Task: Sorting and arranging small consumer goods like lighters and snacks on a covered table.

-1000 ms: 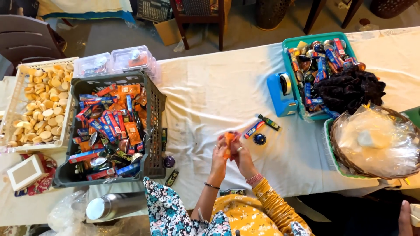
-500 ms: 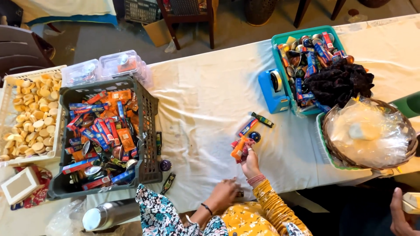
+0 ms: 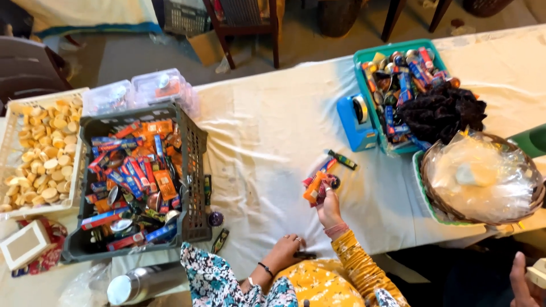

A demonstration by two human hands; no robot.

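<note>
White cloth (image 3: 273, 131) covers the long table. At nine o'clock sits a grey crate (image 3: 193, 170) packed with orange, blue and red packets; left of it a white basket (image 3: 11, 131) of pale round pieces. At two o'clock a teal bin (image 3: 392, 51) holds more packets and something black, with a blue box (image 3: 350, 122) against its left wall. At three o'clock a wicker basket (image 3: 483, 210) carries clear plastic. Near the middle the right hand (image 3: 329, 209) grips an orange packet (image 3: 313, 187) among a few red and blue ones; a dark stick (image 3: 342, 160) lies just beyond at one o'clock. The left hand (image 3: 287, 248) rests at the table edge, at seven o'clock from the packet, fingers curled; whether it holds anything I cannot tell
</note>
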